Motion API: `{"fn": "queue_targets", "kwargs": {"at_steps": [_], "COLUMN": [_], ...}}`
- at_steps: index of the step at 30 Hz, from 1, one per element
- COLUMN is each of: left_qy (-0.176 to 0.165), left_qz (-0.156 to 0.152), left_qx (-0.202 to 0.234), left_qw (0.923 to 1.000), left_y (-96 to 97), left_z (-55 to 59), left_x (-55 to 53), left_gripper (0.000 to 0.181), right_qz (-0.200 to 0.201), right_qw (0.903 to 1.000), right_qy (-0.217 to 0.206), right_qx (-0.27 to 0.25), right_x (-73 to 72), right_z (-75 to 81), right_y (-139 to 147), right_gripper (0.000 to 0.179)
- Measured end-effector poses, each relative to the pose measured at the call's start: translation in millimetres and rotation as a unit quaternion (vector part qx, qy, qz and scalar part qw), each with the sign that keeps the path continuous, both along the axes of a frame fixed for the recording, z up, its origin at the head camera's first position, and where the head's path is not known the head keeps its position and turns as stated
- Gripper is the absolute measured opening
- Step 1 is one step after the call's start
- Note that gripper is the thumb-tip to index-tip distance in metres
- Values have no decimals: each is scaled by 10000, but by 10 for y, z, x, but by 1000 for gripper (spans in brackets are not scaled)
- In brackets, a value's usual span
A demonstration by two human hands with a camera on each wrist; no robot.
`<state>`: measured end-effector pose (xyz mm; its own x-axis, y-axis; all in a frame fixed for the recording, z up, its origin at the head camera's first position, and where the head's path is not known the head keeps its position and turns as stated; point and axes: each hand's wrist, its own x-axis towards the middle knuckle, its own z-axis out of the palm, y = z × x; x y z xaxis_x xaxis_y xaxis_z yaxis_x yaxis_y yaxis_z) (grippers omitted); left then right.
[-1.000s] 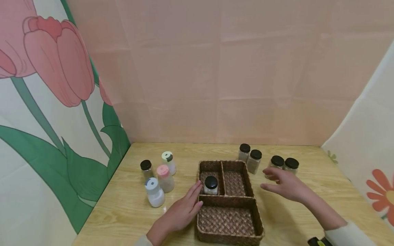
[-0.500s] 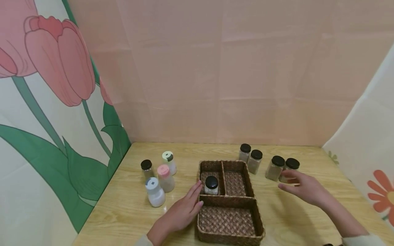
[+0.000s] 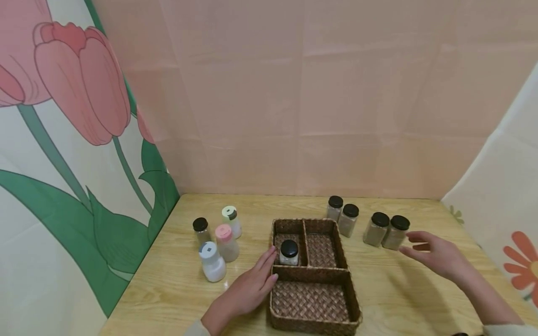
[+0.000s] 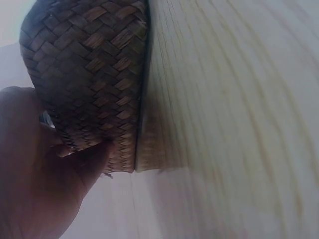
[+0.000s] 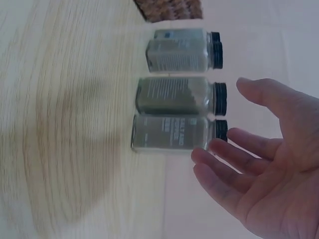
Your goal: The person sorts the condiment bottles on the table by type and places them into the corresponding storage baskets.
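While one wood-look desk (image 3: 168, 289) carries the lot, a woven basket (image 3: 313, 323) sits mid-desk, left grip (image 3: 248, 289) straight-fingered against its left side, right grip (image 3: 439, 255) loosely spread just beside the rightmost black-lidded jar (image 3: 394, 237), which stands upright.

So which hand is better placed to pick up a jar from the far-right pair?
Probably the right hand: it holds nothing and is right by the rightmost black-lidded jar. The left hand touches the left side of the woven basket, so the basket lies between it and that pair.
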<state>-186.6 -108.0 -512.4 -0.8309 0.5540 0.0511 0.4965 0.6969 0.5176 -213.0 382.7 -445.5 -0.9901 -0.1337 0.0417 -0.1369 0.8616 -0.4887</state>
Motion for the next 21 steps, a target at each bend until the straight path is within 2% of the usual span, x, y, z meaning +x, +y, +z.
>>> {"fn": "queue_targets", "kwargs": {"at_steps": [8,21], "left_qy": [7,0], "left_qz": [-26,-24], "left_qx": [-29,-23], "left_qw": [10000,10000], "left_y": [0,10], "left_z": [-5,9], "left_x": [-5,-5], "left_gripper": [60,60], "right_qz": [-157,-217], "right_qw": [9998,9995], "right_qy": [-105,-111], "right_qx": [40,-206], "right_x": [-54,-287], "right_z": [-27,-208], "right_y": [115,229], "right_gripper": [73,84]}}
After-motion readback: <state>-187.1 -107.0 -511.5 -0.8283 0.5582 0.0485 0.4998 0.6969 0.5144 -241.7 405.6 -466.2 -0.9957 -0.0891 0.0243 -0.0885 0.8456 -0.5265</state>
